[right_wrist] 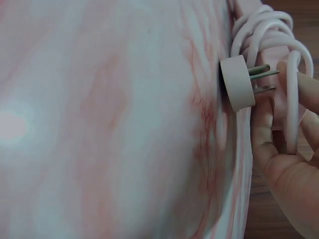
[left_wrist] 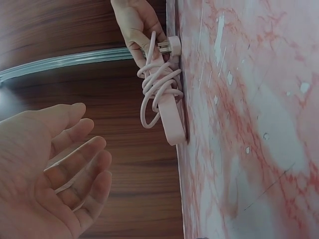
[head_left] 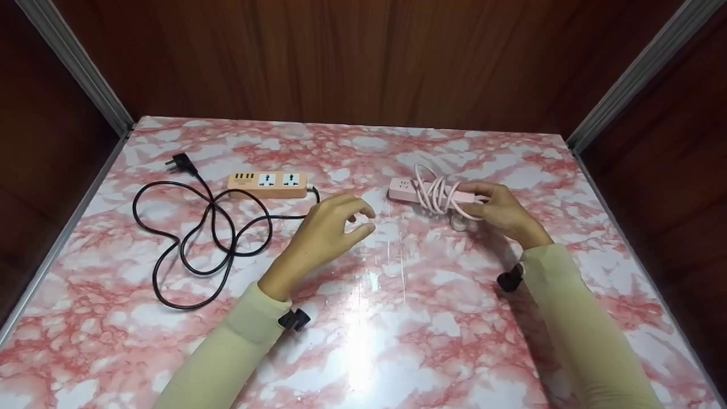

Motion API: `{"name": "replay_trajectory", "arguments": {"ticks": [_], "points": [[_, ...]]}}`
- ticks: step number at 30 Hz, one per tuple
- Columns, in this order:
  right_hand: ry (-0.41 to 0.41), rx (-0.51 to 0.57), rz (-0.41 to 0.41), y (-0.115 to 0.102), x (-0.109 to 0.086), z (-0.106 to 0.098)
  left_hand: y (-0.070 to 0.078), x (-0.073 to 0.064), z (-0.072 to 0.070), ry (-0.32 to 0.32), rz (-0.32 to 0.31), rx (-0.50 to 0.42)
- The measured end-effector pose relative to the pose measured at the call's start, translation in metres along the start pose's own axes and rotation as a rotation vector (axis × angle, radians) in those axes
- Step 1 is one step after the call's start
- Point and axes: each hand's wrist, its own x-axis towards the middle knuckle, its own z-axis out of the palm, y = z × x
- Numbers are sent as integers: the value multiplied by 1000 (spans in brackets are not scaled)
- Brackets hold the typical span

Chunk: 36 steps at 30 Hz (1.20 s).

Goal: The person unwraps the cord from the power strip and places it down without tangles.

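Behind my landmark, the orange power strip (head_left: pixel 276 182), I see the wooden wall (head_left: pixel 341 62), and under the strip spreads the red-and-white marbled table (head_left: pixel 454 341). The black cord (head_left: pixel 232 253) leaves the strip's right end and lies in loose loops in front of it and to its left. Just in front of the strip's right end I have the left hand (head_left: pixel 335 226), holding nothing, its fingers loosely curved with the thumb apart; I can't tell whether it touches the cord. Well to the right of the orange strip, the right hand (head_left: pixel 500 213) has thumb and fingers clamped on one end of the pink power strip (head_left: pixel 404 194), which sits between that hand and my landmark, wrapped in turns of pink cord (head_left: pixel 436 196). Beyond the orange strip's left end lies the black plug (head_left: pixel 183 163); off to its right, the pink plug (right_wrist: pixel 237 83) turns its prongs toward the right hand's fingertips.
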Motion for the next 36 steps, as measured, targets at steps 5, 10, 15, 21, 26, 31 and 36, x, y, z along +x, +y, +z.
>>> {"name": "replay_trajectory", "arguments": {"ticks": [5, 10, 15, 21, 26, 31, 36], "points": [[15, 37, 17, -1, 0, 1, 0, -1, 0, 10, 2, -16], [43, 142, 28, 0, -1, 4, -1, -1, 0, 25, 9, -22], [63, 141, -48, -6, -5, 4, -4, -2, -4, 53, 22, -23], [52, 178, -160, -18, -13, 6, -5, -2, -16, 95, 9, -18], [56, 356, -216, -29, -19, 5, -8, -2, -28, 158, 12, -25], [80, 554, -252, -45, -26, 6, -9, -5, -43, 209, -29, -25], [104, 682, -332, -58, -33, 6, -13, -5, -54, 249, -46, -40]]}}
